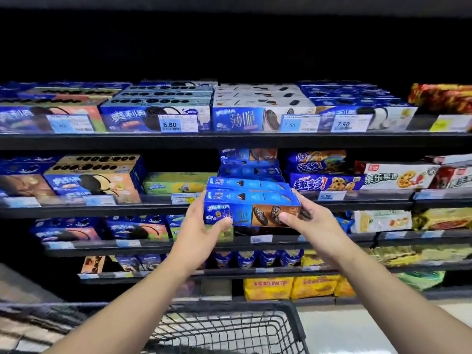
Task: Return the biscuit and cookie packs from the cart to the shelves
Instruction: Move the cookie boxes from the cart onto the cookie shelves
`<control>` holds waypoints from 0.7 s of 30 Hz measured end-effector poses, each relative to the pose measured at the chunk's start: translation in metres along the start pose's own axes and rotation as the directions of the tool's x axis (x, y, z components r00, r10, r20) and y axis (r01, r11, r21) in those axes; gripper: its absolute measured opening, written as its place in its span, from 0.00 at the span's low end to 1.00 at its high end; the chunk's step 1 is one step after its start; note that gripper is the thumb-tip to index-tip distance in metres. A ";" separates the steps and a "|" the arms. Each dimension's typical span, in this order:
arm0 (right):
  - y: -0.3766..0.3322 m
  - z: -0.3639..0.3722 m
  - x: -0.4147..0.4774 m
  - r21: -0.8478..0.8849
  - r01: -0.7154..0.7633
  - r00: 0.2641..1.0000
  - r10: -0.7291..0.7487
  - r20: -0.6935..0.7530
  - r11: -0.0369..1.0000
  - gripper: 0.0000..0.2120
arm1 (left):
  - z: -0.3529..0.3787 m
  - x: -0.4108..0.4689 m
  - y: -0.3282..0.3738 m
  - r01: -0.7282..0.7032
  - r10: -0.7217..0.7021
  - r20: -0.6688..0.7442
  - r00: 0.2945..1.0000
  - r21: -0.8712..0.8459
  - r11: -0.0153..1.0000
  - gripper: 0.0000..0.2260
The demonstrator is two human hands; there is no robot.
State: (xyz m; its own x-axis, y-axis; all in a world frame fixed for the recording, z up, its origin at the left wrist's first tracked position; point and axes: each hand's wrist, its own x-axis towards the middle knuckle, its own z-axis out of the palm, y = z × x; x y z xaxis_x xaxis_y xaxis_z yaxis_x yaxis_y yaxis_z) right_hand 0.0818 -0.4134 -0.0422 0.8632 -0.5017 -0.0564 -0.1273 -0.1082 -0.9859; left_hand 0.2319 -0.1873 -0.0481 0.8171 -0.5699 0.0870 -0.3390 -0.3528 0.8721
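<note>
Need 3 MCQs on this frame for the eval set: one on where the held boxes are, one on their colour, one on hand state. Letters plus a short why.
1. Where are the cookie boxes?
A) held up in front of the shelves
B) lying on the floor
C) tucked under an arm

2. What is their main colour?
A) red
B) yellow
C) blue

3. Of the left hand and right hand, which grips the boxes?
A) left only
B) both
C) neither

Answers:
1 A: the boxes hover before the shelf rows, resting on nothing.
2 C: the top and front faces are blue, with a brown panel at one end.
3 B: each hand wraps one end of the boxes.
</note>
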 end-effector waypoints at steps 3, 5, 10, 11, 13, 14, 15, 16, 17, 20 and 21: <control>-0.005 -0.009 0.032 -0.109 0.051 0.997 -0.044 0.069 0.993 0.29 | 0.007 0.021 0.000 0.003 0.000 -0.043 0.999 0.066 0.998 0.33; -0.009 -0.015 0.051 -0.149 0.070 0.995 -0.059 0.075 0.986 0.32 | 0.011 0.040 0.002 -0.052 0.062 -0.067 0.996 0.137 0.989 0.27; -0.015 -0.030 0.094 -0.327 0.105 0.991 -0.073 0.109 0.939 0.25 | 0.026 0.075 0.001 -0.044 0.085 -0.182 0.980 0.214 0.976 0.20; -0.014 -0.032 0.100 -0.355 0.082 0.994 -0.049 0.100 0.931 0.22 | 0.030 0.079 -0.001 -0.014 0.054 -0.186 0.981 0.212 0.977 0.20; -0.012 -0.034 0.109 -0.412 0.043 0.997 -0.014 0.075 0.910 0.24 | 0.037 0.084 -0.005 0.049 -0.007 -0.180 0.984 0.229 0.972 0.22; -0.010 -0.035 0.111 -0.441 0.036 0.998 -0.010 0.062 0.897 0.27 | 0.040 0.086 -0.008 0.067 -0.024 -0.178 0.984 0.241 0.968 0.22; -0.009 -0.034 0.113 -0.466 0.035 0.999 -0.012 0.051 0.884 0.30 | 0.043 0.087 -0.010 0.075 -0.029 -0.181 0.983 0.251 0.965 0.22; -0.007 -0.033 0.115 -0.487 0.036 0.999 -0.017 0.043 0.873 0.33 | 0.045 0.089 -0.012 0.078 -0.029 -0.186 0.982 0.262 0.962 0.21; -0.005 -0.032 0.116 -0.505 0.040 0.999 -0.026 0.034 0.862 0.35 | 0.047 0.091 -0.013 0.080 -0.027 -0.189 0.982 0.280 0.957 0.20; -0.002 -0.033 0.122 -0.514 0.051 0.998 -0.063 -0.006 0.856 0.41 | 0.048 0.100 -0.009 0.094 -0.023 -0.182 0.983 0.390 0.916 0.17; -0.001 -0.033 0.124 -0.513 0.047 0.997 -0.071 -0.027 0.857 0.42 | 0.047 0.104 -0.007 0.107 -0.033 -0.178 0.984 0.426 0.898 0.17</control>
State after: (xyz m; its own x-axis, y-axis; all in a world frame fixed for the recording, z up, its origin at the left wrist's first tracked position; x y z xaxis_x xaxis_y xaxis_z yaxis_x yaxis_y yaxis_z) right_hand 0.1727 -0.5038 -0.0428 0.8563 -0.5161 0.0176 -0.3194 -0.5561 -0.7673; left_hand 0.2967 -0.2790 -0.0676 0.8976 -0.4171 0.1428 -0.4160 -0.6941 0.5875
